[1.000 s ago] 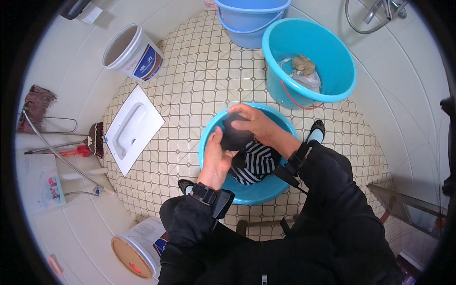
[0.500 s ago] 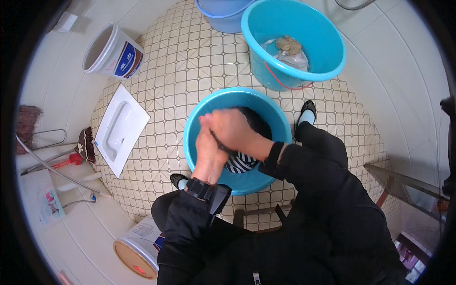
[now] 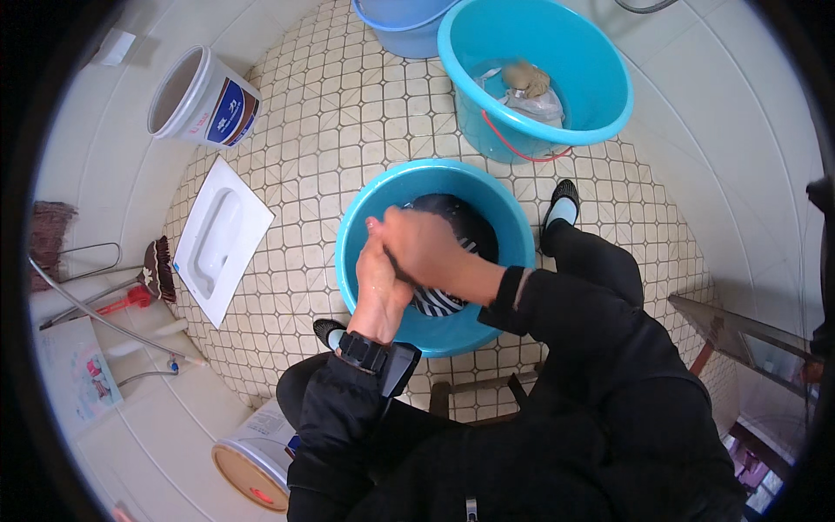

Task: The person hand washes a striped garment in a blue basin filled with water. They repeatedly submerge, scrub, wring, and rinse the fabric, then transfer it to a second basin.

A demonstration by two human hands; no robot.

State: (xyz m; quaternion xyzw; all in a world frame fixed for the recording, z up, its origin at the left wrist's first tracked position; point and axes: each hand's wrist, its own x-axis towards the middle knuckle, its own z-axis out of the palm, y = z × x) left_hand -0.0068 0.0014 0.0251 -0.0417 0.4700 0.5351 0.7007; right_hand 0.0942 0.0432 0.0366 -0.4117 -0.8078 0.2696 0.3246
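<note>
Over a teal basin (image 3: 349,235) on the floor, both my hands press together around a dark cloth, of which only a small dark bit shows between them. My left hand (image 3: 380,283) is closed from the left side, its thumb up. Wrapped over from the right, my right hand (image 3: 422,246) is closed as well and slightly smeared by motion. Below them in the basin lies a black garment (image 3: 474,224), along with a black-and-white striped cloth (image 3: 437,302). My hands hide part of both.
A larger teal bucket (image 3: 535,137) with a red handle holds a beige cloth and a clear bag. Beside it stands a blue bucket (image 3: 409,39). At left are a white bucket (image 3: 196,104), a squat toilet (image 3: 248,217) and a brush (image 3: 158,270). A lidded white bucket (image 3: 261,444) stands near my left leg.
My right hand has shifted slightly down against the left, still around the dark cloth. More of the black garment and striped cloth shows beside it.
</note>
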